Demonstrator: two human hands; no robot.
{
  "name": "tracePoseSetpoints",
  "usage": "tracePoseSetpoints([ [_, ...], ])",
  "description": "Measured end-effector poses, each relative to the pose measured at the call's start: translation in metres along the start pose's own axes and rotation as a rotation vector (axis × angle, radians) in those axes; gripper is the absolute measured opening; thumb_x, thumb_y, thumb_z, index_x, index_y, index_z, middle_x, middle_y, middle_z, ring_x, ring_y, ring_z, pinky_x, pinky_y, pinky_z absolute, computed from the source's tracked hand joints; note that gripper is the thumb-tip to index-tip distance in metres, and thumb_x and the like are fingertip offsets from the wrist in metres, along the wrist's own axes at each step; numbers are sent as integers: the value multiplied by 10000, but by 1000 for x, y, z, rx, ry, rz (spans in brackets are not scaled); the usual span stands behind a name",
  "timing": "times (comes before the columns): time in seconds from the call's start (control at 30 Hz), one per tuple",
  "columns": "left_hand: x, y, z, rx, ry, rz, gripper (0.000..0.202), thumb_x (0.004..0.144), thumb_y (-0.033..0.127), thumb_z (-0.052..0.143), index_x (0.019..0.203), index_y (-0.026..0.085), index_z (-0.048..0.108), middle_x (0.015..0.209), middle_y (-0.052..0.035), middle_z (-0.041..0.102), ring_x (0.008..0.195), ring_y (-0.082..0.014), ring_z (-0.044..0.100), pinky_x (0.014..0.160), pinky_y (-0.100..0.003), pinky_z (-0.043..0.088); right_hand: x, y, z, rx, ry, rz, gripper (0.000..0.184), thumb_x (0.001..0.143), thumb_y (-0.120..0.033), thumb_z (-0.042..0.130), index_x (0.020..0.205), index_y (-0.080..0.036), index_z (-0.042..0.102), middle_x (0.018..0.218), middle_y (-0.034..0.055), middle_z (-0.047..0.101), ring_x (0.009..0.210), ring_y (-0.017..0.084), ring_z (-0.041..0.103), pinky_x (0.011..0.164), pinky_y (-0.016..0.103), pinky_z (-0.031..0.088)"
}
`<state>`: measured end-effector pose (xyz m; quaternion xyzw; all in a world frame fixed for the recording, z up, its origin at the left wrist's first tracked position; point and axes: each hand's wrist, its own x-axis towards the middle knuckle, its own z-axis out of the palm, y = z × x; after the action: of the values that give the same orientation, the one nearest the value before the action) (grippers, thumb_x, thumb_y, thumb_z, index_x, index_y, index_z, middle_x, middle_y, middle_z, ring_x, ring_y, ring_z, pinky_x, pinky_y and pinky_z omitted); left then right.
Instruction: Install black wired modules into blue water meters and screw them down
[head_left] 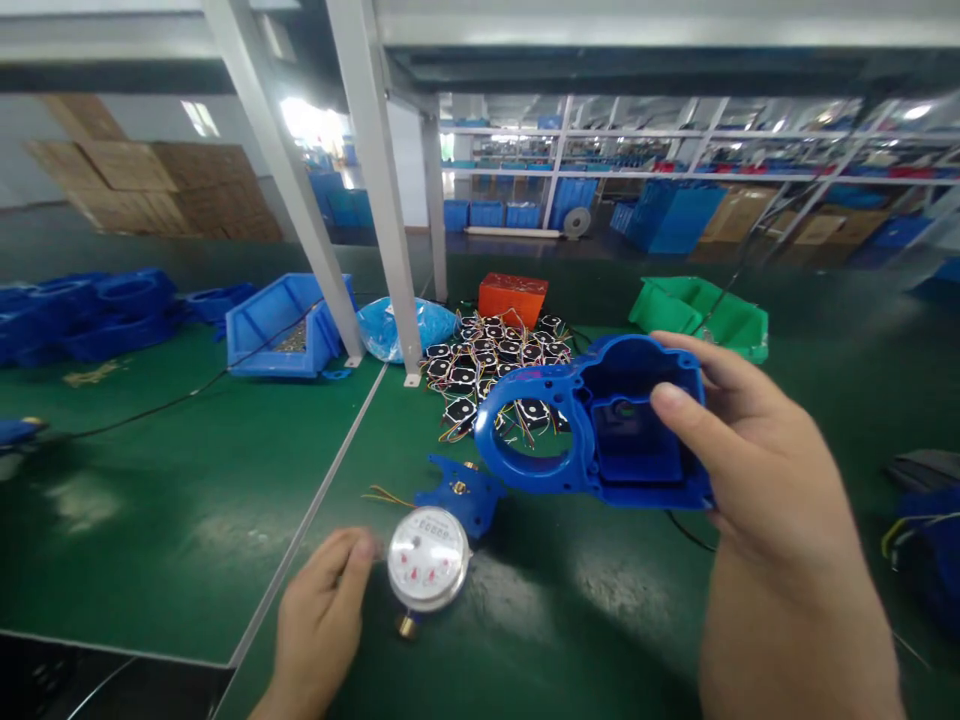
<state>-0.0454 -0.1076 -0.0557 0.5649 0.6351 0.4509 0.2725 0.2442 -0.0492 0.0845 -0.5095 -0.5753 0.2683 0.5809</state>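
Observation:
My right hand [750,450] grips a blue plastic meter housing [589,455] by its box-shaped end. The housing is held up off the table, its ring-shaped end pointing left. My left hand [326,600] is closed, thumb against the curled fingers, just left of a round water meter [427,560]. What it pinches, if anything, is blurred. The meter has a white dial with red pointers and a brass fitting at its lower edge. Behind it lies a blue plastic plate [476,500] with brass parts and thin yellow wires.
Many wired black-and-white modules [487,360] lie piled behind, near an orange box [513,298] and a blue bag [405,330]. A blue bin [281,335] stands left, a green bin [705,310] right. Metal posts [386,200] rise from the green table [180,480].

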Motion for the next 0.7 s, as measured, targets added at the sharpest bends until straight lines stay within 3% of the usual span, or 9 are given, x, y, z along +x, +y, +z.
tracePoseSetpoints([
  [0.07, 7, 5, 4, -118, -118, -245, 308, 751, 444, 516, 741, 147, 599, 760, -64, 617, 769, -203, 568, 724, -308, 443, 0, 0, 0, 13, 23, 18, 438, 705, -399, 639, 1113, -273, 540, 1018, 43, 587, 879, 169, 584, 712, 296, 513],
  [0.13, 17, 12, 10, -323, -169, -394, 313, 701, 441, 571, 763, 135, 593, 749, -56, 631, 771, -199, 577, 715, -296, 441, -1, -1, 1, 31, 27, 27, 437, 707, -394, 640, 1116, -281, 539, 1034, 52, 583, 902, 180, 582, 729, 309, 516],
  [0.27, 37, 27, 16, -657, -110, -532, 298, 618, 356, 666, 745, 117, 540, 889, -95, 650, 844, -198, 589, 739, -295, 445, -2, -3, 6, 31, 16, 20, 432, 708, -380, 643, 1111, -262, 544, 1024, 50, 588, 923, 173, 581, 767, 313, 509],
  [0.37, 48, 36, 17, -690, -78, -516, 310, 598, 305, 689, 776, 116, 520, 914, -109, 659, 762, -161, 596, 692, -277, 448, -2, -3, 9, 31, 0, 21, 401, 723, -368, 634, 1101, -268, 546, 1014, 31, 590, 904, 139, 587, 742, 252, 504],
  [0.47, 60, 45, 22, -635, -81, -390, 291, 600, 277, 694, 760, 125, 503, 736, -71, 675, 640, -126, 584, 606, -227, 427, 0, 1, 12, 96, -1, 45, 415, 713, -365, 636, 1102, -266, 531, 1010, 20, 590, 881, 136, 591, 692, 231, 511],
  [0.57, 73, 48, 30, -634, -198, -295, 257, 607, 248, 695, 749, 123, 521, 633, -45, 661, 580, -122, 582, 586, -226, 433, 4, 8, 21, 223, -32, 140, 423, 715, -372, 614, 1099, -234, 505, 1009, 32, 589, 849, 157, 602, 660, 259, 524],
  [0.7, 79, 42, 41, -744, -364, -275, 225, 582, 222, 720, 733, 108, 599, 602, -36, 650, 532, -112, 566, 551, -223, 442, 7, 17, 37, 354, -111, 309, 447, 711, -390, 604, 1100, -206, 484, 1007, 51, 594, 836, 181, 609, 656, 283, 533],
])
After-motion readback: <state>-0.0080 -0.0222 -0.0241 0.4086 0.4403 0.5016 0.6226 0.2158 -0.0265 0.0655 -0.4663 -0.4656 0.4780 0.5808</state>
